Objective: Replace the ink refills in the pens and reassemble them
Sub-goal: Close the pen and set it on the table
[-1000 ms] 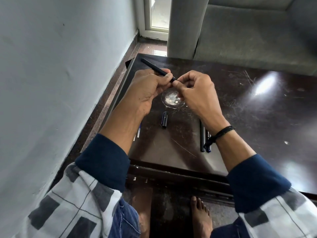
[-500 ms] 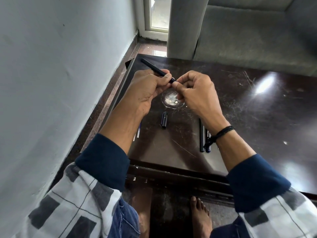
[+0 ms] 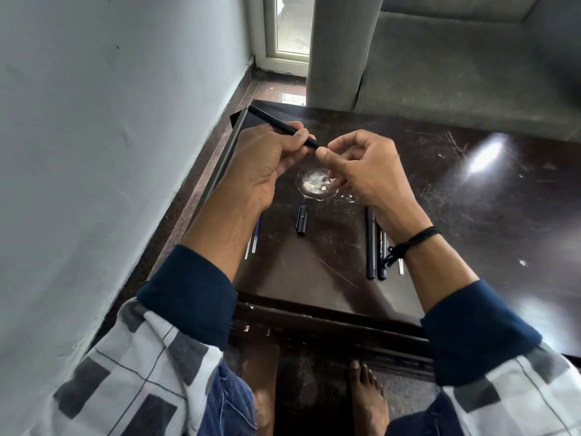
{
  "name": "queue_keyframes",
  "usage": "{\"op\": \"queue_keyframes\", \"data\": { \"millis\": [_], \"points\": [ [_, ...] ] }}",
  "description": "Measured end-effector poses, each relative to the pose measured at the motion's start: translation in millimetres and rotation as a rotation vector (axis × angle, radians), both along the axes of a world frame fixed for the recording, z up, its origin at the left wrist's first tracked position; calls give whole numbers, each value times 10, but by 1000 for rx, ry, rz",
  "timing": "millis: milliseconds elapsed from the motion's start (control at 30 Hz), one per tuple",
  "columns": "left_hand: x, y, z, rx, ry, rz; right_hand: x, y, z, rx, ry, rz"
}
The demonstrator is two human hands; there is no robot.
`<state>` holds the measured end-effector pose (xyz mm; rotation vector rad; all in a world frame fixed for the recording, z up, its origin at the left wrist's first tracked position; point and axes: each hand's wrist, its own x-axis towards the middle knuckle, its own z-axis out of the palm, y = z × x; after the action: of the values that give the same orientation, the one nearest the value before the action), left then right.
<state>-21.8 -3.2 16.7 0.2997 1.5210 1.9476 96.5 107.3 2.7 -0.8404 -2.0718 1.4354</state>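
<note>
Clamping pen barrel (image 3: 273,121) in left grip (image 3: 264,165), long axis slanting far-left to near-right, right grip (image 3: 364,168) pinching its near end, both grips almost touching.

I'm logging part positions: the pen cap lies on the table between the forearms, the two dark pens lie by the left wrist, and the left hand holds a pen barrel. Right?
Not quite: the head view shows the two dark pens by the wrist of the right hand, not the left. The pen cap is on the table between the forearms, and the left hand holds a pen barrel.
</note>
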Motion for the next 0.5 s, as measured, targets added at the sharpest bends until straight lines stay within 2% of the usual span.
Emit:
{"op": "queue_keyframes", "data": {
  "millis": [100,233,500],
  "points": [
    [-49,-25,2,13,-37,93,39,110,-69,157,-154,-15],
    [-89,-30,-10,38,-76,155,85,93,-59,291,-371,137],
    [-69,-25,4,44,-89,161,-2,-170,-76,558,-522,545]
  ]
}}
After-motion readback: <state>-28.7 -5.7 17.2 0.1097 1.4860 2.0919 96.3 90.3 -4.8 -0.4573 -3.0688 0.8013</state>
